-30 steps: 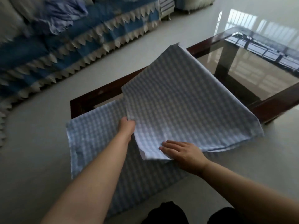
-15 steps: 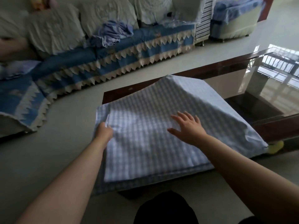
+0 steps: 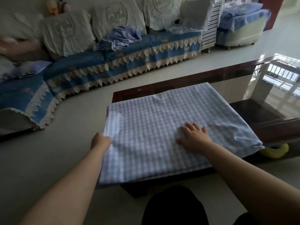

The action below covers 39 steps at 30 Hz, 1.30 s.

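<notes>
**Item 1. Checked cloth** (image 3: 162,127): blue-and-white gingham fabric, folded into a broad rectangle of several layers. It lies flat on the near left end of the table. Its near edge and left edge hang a little past the table frame. A shallow wrinkle sits just beyond the right hand.

**Item 2. Left hand** (image 3: 100,141): at the cloth's left edge, about halfway along it. The knuckles are curled and the fingertips are hidden in the fabric. It appears to pinch the edge layers, though the hold itself is not plainly seen.

**Item 3. Right hand** (image 3: 194,137): palm down on top of the cloth, right of centre. The fingers are straight and fanned apart, pressing the fabric flat.

**Item 4. Coffee table** (image 3: 243,73): dark wood frame with a clear glass top. The glass reflects window light at the far right.

**Item 5. Yellow ring-shaped object** (image 3: 274,151): just beside the cloth's near right corner and partly covered by it. It is possibly a tape roll.

**Item 6. Sofa** (image 3: 129,62): runs along the far side, well apart from the table. It has a blue cover with a cream zigzag lace trim.

**Item 7. Pale embroidered cushions** (image 3: 65,33): propped along the sofa back.

**Item 8. Crumpled blue garment** (image 3: 123,37): heaped on the sofa seat, against the cushions.

**Item 9. Footstool** (image 3: 240,30): cream base with a blue cover, at the sofa's far right end.

**Item 10. Floor** (image 3: 48,159): pale and smooth, between the sofa and the table.

**Item 11. Dark-clothed knee** (image 3: 173,207): at the bottom centre, near the table's near edge.
</notes>
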Motion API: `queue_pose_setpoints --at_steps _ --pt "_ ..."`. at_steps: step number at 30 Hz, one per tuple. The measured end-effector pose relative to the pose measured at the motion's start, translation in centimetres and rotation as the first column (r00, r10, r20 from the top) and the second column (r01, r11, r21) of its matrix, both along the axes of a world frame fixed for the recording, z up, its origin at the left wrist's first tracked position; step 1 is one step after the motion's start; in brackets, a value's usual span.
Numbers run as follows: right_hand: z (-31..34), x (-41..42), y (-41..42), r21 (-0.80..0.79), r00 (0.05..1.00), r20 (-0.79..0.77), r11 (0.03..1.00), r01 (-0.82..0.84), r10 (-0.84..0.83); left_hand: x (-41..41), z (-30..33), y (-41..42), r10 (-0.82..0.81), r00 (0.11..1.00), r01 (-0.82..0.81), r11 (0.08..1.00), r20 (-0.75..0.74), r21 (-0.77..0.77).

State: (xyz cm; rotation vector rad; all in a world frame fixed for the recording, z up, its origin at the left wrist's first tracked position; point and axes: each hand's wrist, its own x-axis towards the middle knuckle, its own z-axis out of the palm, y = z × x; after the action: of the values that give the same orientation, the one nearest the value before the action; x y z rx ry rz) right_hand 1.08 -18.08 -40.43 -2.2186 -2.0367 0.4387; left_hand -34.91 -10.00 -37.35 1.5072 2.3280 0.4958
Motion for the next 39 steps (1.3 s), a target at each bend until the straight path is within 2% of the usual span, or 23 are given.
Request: queue_pose_setpoints --at_steps 2,8,14,18,20,22,24,26,28,31,34,36,37,38,39 --pt "-0.2 -0.4 -0.6 0.029 1.000 -0.010 1.000 0.012 -0.012 -0.4 0.6 0.3 0.041 0.999 -0.041 0.997 0.002 0.060" --pt "-0.5 -1.3 -3.0 0.041 0.999 -0.003 0.998 0.039 -0.039 -1.4 -1.4 -0.9 0.046 0.998 -0.039 0.988 0.042 -0.149" --pt "-1.1 -4.3 -5.8 0.030 0.982 0.037 0.982 -0.186 0.184 -1.4 -2.3 -2.6 0.106 0.987 -0.092 0.990 0.124 -0.111" --pt "-1.3 -5.4 -6.6 -0.008 0.966 0.038 0.967 -0.254 0.254 -2.7 -2.0 -3.4 0.085 0.977 -0.052 0.984 0.193 -0.171" --pt "-1.1 -6.1 -6.6 -0.019 0.974 0.001 0.974 -0.226 0.226 -2.9 -1.4 -3.7 0.064 0.982 -0.027 0.979 0.177 -0.201" --pt "-0.8 -7.1 -6.2 -0.014 0.985 -0.100 0.990 -0.140 0.138 -3.0 -0.8 -4.0 0.039 0.984 -0.005 0.981 0.174 -0.193" --pt "-0.7 -7.9 -5.9 -0.030 0.988 -0.135 0.996 -0.084 0.079 -3.0 -0.3 -4.5 0.027 0.973 0.021 0.978 0.227 -0.209" --pt "-0.9 -8.2 -5.9 -0.061 0.994 -0.058 0.993 -0.099 0.095 -3.3 0.2 -5.1 0.028 0.896 0.086 0.968 0.443 -0.237" --pt "-0.9 -8.3 -5.9 -0.075 0.994 -0.024 0.992 -0.104 0.102 -3.7 1.6 -5.7 0.039 0.759 0.186 0.944 0.649 -0.274" --pt "-1.0 -8.1 -5.9 -0.079 0.995 -0.021 0.991 -0.104 0.102 -3.7 4.4 -5.9 0.044 0.611 0.291 0.916 0.790 -0.276" --pt "-1.1 -7.8 -6.3 -0.115 0.990 -0.008 0.984 -0.139 0.139 -1.3 7.6 -4.8 -0.022 0.460 0.321 0.936 0.888 -0.143" --pt "-0.7 -7.5 -6.3 -0.139 0.985 -0.071 0.977 -0.163 0.154 2.4 9.9 -3.4 -0.114 0.466 0.359 0.931 0.878 -0.069" --pt "0.0 -7.3 -6.2 -0.152 0.976 -0.176 0.976 -0.158 0.131 4.9 11.0 -2.8 -0.175 0.482 0.391 0.920 0.858 -0.032" --pt "0.8 -6.9 -6.2 -0.160 0.926 -0.374 0.980 -0.117 0.049 7.6 12.0 -2.3 -0.231 0.500 0.429 0.903 0.835 -0.007" --pt "1.9 -6.1 -6.2 -0.183 0.765 -0.636 0.983 -0.028 -0.097 10.7 12.9 -2.0 -0.277 0.515 0.466 0.885 0.811 0.006"
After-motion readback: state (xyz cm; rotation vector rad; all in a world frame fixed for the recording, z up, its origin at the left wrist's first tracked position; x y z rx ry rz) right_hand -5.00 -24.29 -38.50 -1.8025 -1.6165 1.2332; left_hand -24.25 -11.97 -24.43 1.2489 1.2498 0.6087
